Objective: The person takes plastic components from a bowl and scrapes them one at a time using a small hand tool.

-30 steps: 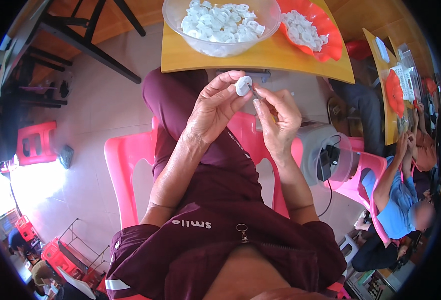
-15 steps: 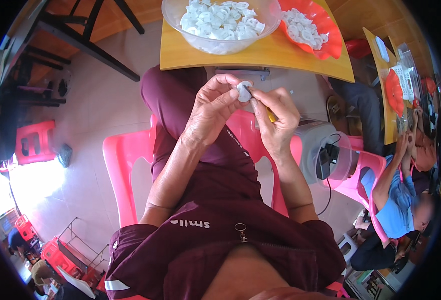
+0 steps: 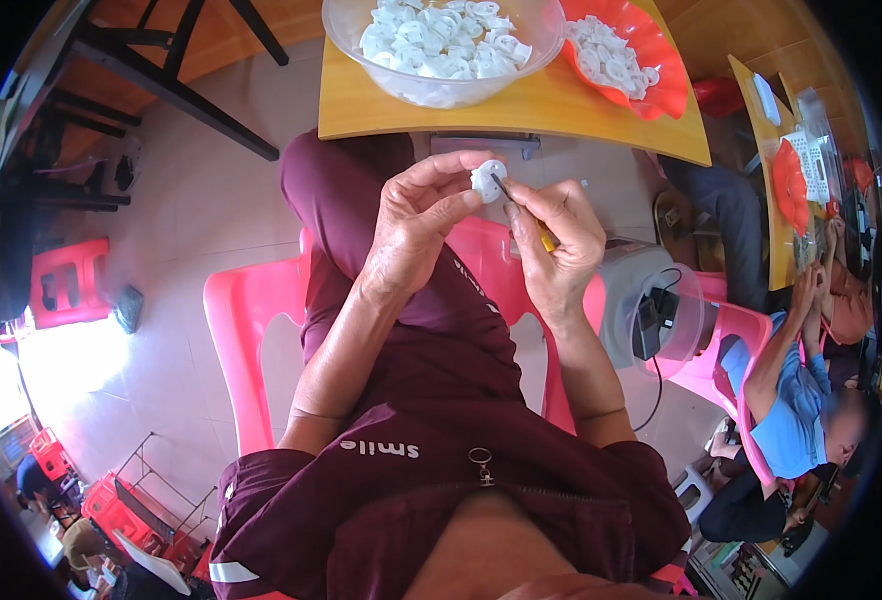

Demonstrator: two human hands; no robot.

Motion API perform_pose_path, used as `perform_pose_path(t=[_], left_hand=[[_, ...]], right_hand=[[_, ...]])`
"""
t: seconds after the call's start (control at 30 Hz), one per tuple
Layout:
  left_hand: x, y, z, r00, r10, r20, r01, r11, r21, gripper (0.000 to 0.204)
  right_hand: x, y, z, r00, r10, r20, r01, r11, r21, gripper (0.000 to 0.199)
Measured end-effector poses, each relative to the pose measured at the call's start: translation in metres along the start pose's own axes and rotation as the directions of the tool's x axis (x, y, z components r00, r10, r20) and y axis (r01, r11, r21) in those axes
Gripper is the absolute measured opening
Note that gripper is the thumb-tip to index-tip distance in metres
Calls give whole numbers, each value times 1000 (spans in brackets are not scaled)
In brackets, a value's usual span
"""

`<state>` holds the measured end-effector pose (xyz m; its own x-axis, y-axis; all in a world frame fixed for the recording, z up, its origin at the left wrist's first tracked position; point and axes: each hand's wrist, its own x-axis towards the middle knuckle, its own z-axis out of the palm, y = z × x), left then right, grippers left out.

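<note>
My left hand pinches a small round white plastic part by its edge, between thumb and fingers, over my lap. In my right hand is a slim tool with a yellow handle and a thin dark tip, which touches or nearly touches the face of the part; its exact kind cannot be made out. Beyond my hands, a clear plastic bowl on the table holds many white parts. To its right, a red scalloped dish holds more of them.
The yellow-topped table has its near edge just past my hands. A pink chair is under me. To my right stand a grey container with a black adapter and cord, and a co-worker in a blue shirt.
The white part has turned in my left fingers, so more of its face with small holes shows. My right hand and the tool have shifted slightly right and down.
</note>
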<state>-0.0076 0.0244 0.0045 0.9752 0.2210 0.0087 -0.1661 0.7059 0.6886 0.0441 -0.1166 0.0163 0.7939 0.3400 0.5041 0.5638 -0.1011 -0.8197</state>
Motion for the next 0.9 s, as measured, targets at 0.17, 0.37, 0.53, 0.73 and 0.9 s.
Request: perform_pose_path(t=[0.17,0.37,0.53,0.73,0.9], left_hand=[[-1,2,3,1000,6,-30,-5,999,47,32],[-1,2,3,999,11,-37,-8,997,77,31],[-2,2,4,999,9,-38,-7,999,51,31],[-2,2,4,1000,10,-23,-10,999,36,31],[-3,1,4,999,3,-37,-2,1000,23,31]], right_hand=[[-1,1,0,1000,1,8,-1,1000,-1,25],[-2,4,-1,997,-67,48,67,998,-17,24],[-1,0,1,999,-40,1,40,999,3,27],[-1,1,2,999,-40,6,40,999,7,29],[-1,3,1,995,-95,21,96,995,-42,27]])
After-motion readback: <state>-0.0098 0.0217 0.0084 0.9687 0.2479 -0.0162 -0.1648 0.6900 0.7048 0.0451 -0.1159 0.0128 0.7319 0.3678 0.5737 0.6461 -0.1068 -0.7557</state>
